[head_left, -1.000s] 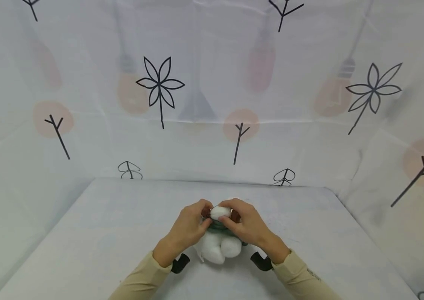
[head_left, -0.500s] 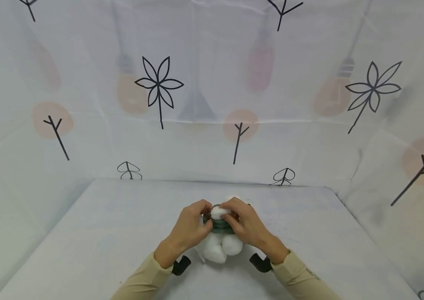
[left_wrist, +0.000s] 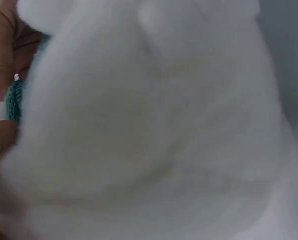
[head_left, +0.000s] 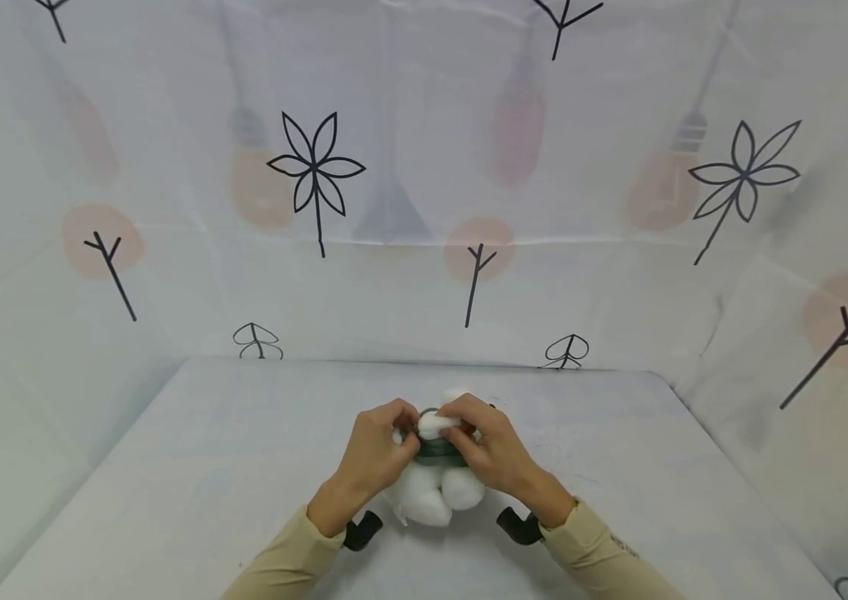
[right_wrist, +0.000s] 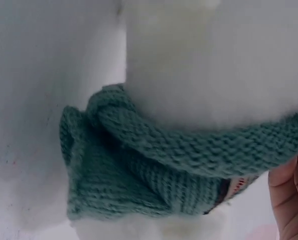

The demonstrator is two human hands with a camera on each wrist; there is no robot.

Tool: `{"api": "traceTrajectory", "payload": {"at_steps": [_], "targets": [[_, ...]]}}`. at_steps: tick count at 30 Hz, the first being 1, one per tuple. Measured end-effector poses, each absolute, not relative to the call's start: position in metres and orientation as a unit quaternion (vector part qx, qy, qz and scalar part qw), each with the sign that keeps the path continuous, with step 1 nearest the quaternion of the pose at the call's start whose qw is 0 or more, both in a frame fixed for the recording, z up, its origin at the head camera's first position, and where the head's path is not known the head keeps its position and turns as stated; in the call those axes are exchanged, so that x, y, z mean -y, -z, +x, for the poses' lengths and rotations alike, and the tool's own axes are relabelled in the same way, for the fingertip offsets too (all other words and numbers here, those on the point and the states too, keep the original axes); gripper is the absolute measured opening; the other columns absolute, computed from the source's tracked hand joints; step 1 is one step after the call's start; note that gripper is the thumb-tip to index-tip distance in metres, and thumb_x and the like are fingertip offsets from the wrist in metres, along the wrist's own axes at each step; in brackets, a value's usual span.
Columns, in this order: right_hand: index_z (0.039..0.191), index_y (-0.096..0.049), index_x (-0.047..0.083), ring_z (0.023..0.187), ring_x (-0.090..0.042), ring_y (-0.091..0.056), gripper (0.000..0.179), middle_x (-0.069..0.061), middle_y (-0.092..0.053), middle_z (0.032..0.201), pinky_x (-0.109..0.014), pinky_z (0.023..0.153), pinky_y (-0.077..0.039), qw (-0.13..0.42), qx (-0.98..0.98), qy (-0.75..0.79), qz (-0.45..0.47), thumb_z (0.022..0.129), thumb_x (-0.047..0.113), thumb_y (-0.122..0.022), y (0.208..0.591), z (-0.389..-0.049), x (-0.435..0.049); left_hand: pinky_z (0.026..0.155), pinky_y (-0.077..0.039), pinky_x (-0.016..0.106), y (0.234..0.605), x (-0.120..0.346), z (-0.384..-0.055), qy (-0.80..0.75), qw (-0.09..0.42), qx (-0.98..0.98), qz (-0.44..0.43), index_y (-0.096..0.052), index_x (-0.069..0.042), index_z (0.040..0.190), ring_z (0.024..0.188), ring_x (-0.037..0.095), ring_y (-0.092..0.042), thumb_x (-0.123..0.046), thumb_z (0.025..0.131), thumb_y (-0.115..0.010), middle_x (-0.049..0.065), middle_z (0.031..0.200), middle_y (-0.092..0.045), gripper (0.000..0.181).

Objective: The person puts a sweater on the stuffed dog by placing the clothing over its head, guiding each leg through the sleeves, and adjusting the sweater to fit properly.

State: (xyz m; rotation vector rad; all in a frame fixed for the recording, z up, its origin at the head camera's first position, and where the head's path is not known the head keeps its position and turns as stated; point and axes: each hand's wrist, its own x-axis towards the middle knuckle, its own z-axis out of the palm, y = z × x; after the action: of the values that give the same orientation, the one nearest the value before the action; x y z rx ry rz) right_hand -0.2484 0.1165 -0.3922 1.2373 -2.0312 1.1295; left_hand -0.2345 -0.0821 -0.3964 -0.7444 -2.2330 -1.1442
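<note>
A white plush toy point(head_left: 424, 500) lies on the table in front of me, with a green knitted garment point(head_left: 439, 451) round it. My left hand point(head_left: 377, 446) pinches at the left side of the garment's far edge, by a rounded white part. Across from it, my right hand point(head_left: 497, 443) holds the right side, thumb and fingers at the same white part. In the left wrist view the plush point(left_wrist: 138, 130) hides most of the hand. The right wrist view shows the garment's rolled edge point(right_wrist: 204, 150), a small label point(right_wrist: 234, 190) and fingers point(right_wrist: 286, 195) against the knit.
The white table point(head_left: 206, 483) reaches back to a white cloth wall point(head_left: 393, 292) printed with line-drawn plants. Cloth also rises at both sides. Black wrist devices point(head_left: 362, 531) sit below the forearms, close to the tabletop.
My left fingers and the white part have shifted slightly left. More of the green knit shows between my hands than a second ago. Both hands keep their hold.
</note>
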Motion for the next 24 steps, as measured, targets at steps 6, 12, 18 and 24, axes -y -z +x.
{"api": "traceTrajectory", "payload": {"at_steps": [6, 12, 18, 24], "targets": [[0.106, -0.063, 0.011, 0.076, -0.009, -0.055, 0.025, -0.002, -0.062, 0.098, -0.02, 0.064, -0.048, 0.245, 0.747, -0.411, 0.461, 0.085, -0.003, -0.067, 0.398, -0.251, -0.116, 0.06, -0.05, 0.023, 0.397, 0.084, -0.235, 0.384, 0.228, 0.859, -0.251, -0.064, -0.009, 0.084, 0.066, 0.009, -0.059, 0.009, 0.073, -0.065, 0.0, 0.076, -0.065, 0.021], [0.105, -0.063, 0.007, 0.066, -0.01, -0.053, 0.026, -0.003, -0.062, 0.092, -0.023, 0.057, -0.047, 0.247, 0.761, -0.411, 0.438, 0.083, -0.004, -0.069, 0.396, -0.249, -0.116, 0.073, -0.049, 0.03, 0.395, 0.085, -0.233, 0.376, 0.207, 0.862, -0.27, -0.061, -0.009, 0.096, 0.083, 0.018, -0.057, 0.004, 0.072, -0.065, 0.002, 0.092, -0.058, 0.027], [0.108, -0.059, -0.003, 0.056, -0.014, -0.056, 0.027, -0.009, -0.062, 0.076, -0.029, 0.052, -0.048, 0.21, 0.768, -0.435, 0.42, 0.083, -0.009, -0.067, 0.373, -0.232, -0.114, 0.078, -0.048, 0.031, 0.39, 0.084, -0.231, 0.372, 0.219, 0.848, -0.308, -0.06, -0.012, 0.107, 0.091, 0.015, -0.054, -0.003, 0.076, -0.069, -0.001, 0.101, -0.055, 0.033], [0.119, -0.056, 0.002, 0.071, -0.02, -0.067, 0.032, -0.012, -0.068, 0.095, -0.034, 0.064, -0.054, 0.159, 0.777, -0.457, 0.403, 0.088, -0.001, -0.064, 0.384, -0.239, -0.118, 0.076, -0.05, 0.032, 0.391, 0.084, -0.232, 0.345, 0.242, 0.853, -0.308, -0.061, -0.013, 0.112, 0.094, 0.015, -0.055, -0.006, 0.079, -0.074, 0.001, 0.106, -0.058, 0.036]]}}
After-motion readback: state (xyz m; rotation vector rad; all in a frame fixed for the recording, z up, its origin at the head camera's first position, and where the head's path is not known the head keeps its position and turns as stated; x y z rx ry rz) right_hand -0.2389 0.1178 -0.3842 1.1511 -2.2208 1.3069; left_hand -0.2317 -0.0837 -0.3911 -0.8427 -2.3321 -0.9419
